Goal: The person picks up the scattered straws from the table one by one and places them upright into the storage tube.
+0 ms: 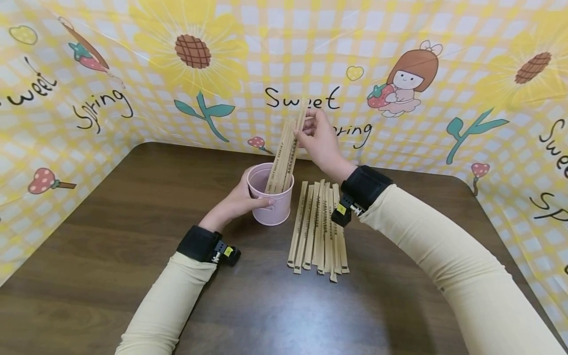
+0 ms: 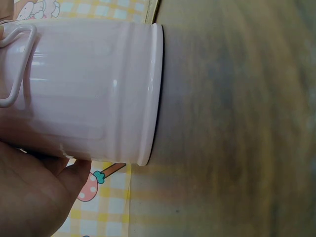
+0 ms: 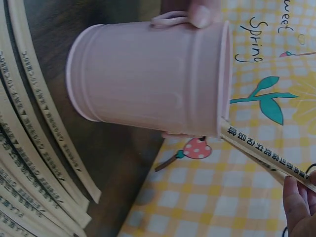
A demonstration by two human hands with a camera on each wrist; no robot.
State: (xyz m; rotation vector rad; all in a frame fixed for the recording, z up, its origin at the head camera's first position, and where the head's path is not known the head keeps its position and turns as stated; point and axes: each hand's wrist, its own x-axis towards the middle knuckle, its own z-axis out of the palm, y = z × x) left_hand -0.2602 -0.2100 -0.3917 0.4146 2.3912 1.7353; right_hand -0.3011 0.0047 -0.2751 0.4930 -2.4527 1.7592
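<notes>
- While the left hand point(image 1: 237, 202) grips the ribbed pink metal bucket point(image 1: 271, 196) at table centre, the right hand point(image 1: 320, 140) pinches a paper-wrapped chopstick pair point(image 1: 296, 135) standing inside it.
- More wrapped pairs point(image 1: 320, 227) lie just right of the bucket.

Both arms reach forward in pale sleeves with dark wrist straps, the left hand point(image 1: 237, 203) low with fingers and thumb curled in a grip, the right hand point(image 1: 320, 140) raised beyond it, fingertips pinched together.
</notes>
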